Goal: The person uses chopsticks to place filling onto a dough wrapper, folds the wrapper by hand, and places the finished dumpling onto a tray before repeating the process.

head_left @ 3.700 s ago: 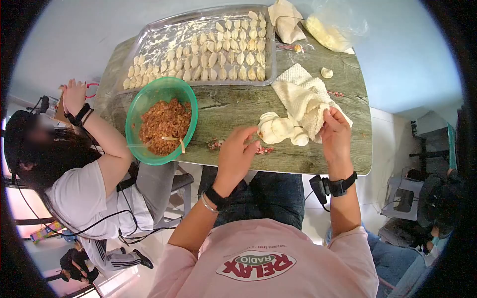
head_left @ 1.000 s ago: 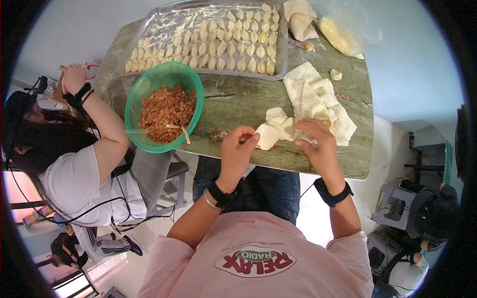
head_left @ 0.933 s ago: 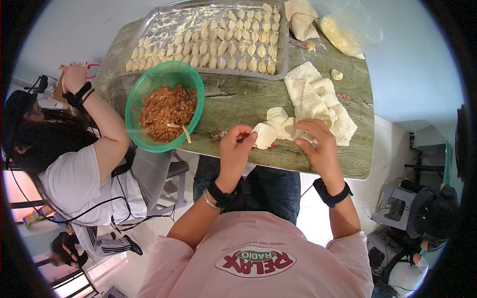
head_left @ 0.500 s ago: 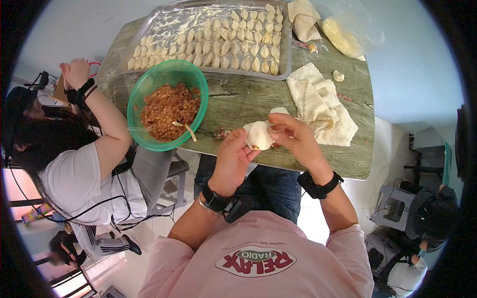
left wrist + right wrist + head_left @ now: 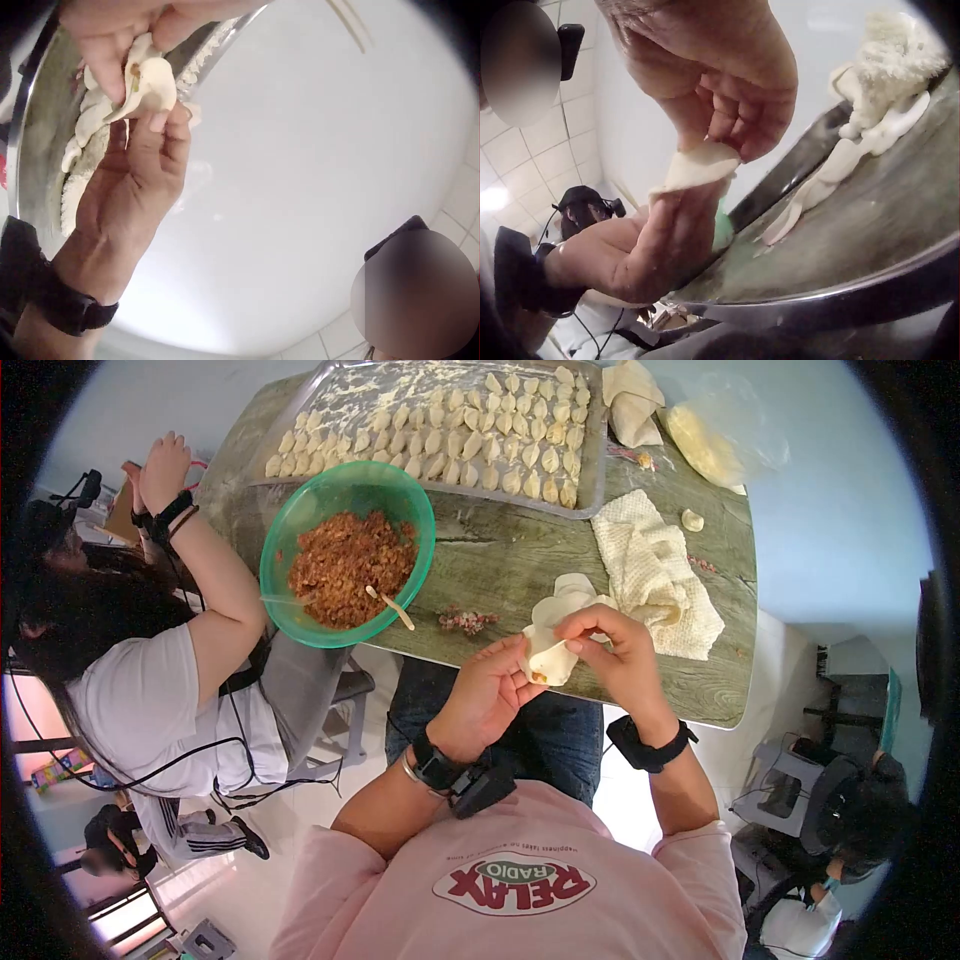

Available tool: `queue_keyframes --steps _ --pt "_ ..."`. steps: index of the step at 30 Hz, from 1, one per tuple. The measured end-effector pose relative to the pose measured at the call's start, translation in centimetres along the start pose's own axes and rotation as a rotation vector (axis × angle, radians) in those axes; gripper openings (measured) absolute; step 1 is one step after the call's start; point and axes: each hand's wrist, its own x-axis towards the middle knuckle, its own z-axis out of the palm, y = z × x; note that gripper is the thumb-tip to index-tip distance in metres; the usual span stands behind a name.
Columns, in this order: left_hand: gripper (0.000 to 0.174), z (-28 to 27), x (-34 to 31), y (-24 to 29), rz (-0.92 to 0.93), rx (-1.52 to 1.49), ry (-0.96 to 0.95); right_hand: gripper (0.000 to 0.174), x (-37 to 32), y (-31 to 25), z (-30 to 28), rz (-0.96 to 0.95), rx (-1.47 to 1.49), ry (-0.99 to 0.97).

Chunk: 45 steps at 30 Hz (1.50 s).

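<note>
A pale round dumpling wrapper (image 5: 550, 660) is held between both hands above the table's near edge. My left hand (image 5: 487, 695) grips its left side, thumb on top and fingers beneath. My right hand (image 5: 620, 660) pinches the far right edge between thumb and fingers. In the left wrist view the wrapper (image 5: 156, 81) is bent upward, with a small brown spot on it. The right wrist view shows the wrapper (image 5: 697, 166) with the left hand's fingers under it. Several more wrappers (image 5: 572, 588) lie overlapping just beyond, beside a cream cloth (image 5: 655, 575).
Left of the hands stands a green bowl (image 5: 425, 575) of brown minced filling, with a light-handled utensil (image 5: 392, 608). Behind it, a metal tray (image 5: 597, 460) carries rows of dumplings. A plastic bag (image 5: 715, 445) and a folded cloth (image 5: 630, 405) lie at the back right. Another person (image 5: 130, 670) sits at left.
The right hand has let go of the cloth, which now lies off the wrappers. A wrapper has been picked up from the pile, and both hands have drawn it toward the body.
</note>
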Motion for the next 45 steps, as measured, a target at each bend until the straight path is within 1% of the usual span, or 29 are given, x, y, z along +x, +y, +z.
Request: queue_keyframes --steps 2,3,5,9,11,12,14,18,20,21,23,27,29,30,31,33,34,36,37,39,40,42,45 --pt "0.029 0.5 -0.3 0.0 0.003 -0.019 0.007 0.017 -0.2 -0.4 -0.3 0.134 0.099 -0.041" --pt "0.029 0.7 -0.4 0.0 -0.003 -0.011 0.002 0.017 -0.2 -0.5 -0.3 0.135 0.099 -0.04" --pt "0.029 0.8 -0.5 -0.1 -0.01 -0.001 -0.004 0.017 -0.2 -0.7 -0.4 0.136 -0.01 -0.045" --pt "0.028 0.1 -0.4 -0.5 0.012 -0.005 0.021 0.015 -0.5 -0.1 -0.6 0.104 0.03 -0.054" --pt "0.028 -0.2 -0.4 -0.7 0.035 -0.016 0.04 0.011 -0.5 -0.3 -0.7 0.298 0.385 0.031" --pt "0.027 -0.2 -0.4 -0.8 0.051 -0.039 0.065 0.011 -0.6 -0.3 -0.8 0.298 0.385 0.029" --pt "0.026 -0.3 -0.5 -0.9 0.068 -0.061 0.09 0.009 -0.7 -0.2 -1.1 0.347 0.519 0.089" --pt "0.023 -0.2 -0.6 -0.9 0.089 -0.062 0.099 0.01 -0.6 -1.1 -1.3 0.338 0.534 0.077" --pt "0.022 0.3 -0.8 -1.0 0.103 -0.056 0.097 0.014 -0.5 -2.6 -0.8 0.129 0.137 0.067" --pt "0.022 0.5 -0.8 -1.0 0.116 -0.049 0.072 0.014 -0.6 -2.5 -0.6 0.129 0.136 0.065" --pt "0.022 0.5 -0.9 -1.0 0.131 -0.042 0.047 0.016 -0.7 -2.3 -0.2 -0.314 -0.508 -0.125" --pt "0.023 0.1 -1.0 -0.9 0.144 -0.027 0.034 0.018 -0.9 -3.2 0.0 -0.321 -0.521 -0.192" --pt "0.025 -0.3 -1.2 -0.8 0.155 -0.018 0.048 0.018 -1.0 -3.4 -0.2 -0.276 -0.448 -0.19" --pt "0.025 -0.4 -1.1 -0.9 0.14 -0.034 0.019 0.018 -1.1 -3.3 -0.2 -0.289 -0.438 -0.2" --pt "0.025 -0.4 -1.1 -0.9 0.127 -0.049 -0.01 0.018 -1.1 -3.2 -0.2 -0.218 -0.375 -0.218" --pt "0.026 -0.3 -1.1 -1.0 0.132 -0.051 0.001 0.019 -1.2 -3.2 -0.2 -0.095 -0.25 -0.239" --pt "0.026 -0.2 -1.1 -1.0 0.12 -0.053 0.003 0.019 -1.2 -3.3 -0.1 -0.103 -0.247 -0.249" --pt "0.025 -0.4 -1.2 -0.9 0.107 -0.049 0.009 0.015 -1.3 -3.4 -0.1 0.037 -0.135 -0.233" --pt "0.025 -0.5 -1.2 -0.9 0.099 -0.036 0.027 0.015 -1.2 -3.3 -0.2 0.035 -0.137 -0.237" --pt "0.025 -0.6 -1.3 -0.9 0.082 -0.027 0.04 0.01 -1.1 -3.0 -0.6 0.137 -0.066 -0.171" --pt "0.026 -0.6 -1.6 -0.8 0.084 -0.01 0.04 0.01 -1.1 -2.9 -0.7 0.145 -0.075 -0.166" --pt "0.028 -0.5 -1.8 -0.5 0.073 0.003 0.03 0.008 -0.8 -2.3 -1.2 0.276 0.195 0.002" --pt "0.039 -0.3 -2.0 0.2 0.062 -0.095 -0.024 0.009 -0.2 -2.3 -1.9 0.286 0.251 0.06"
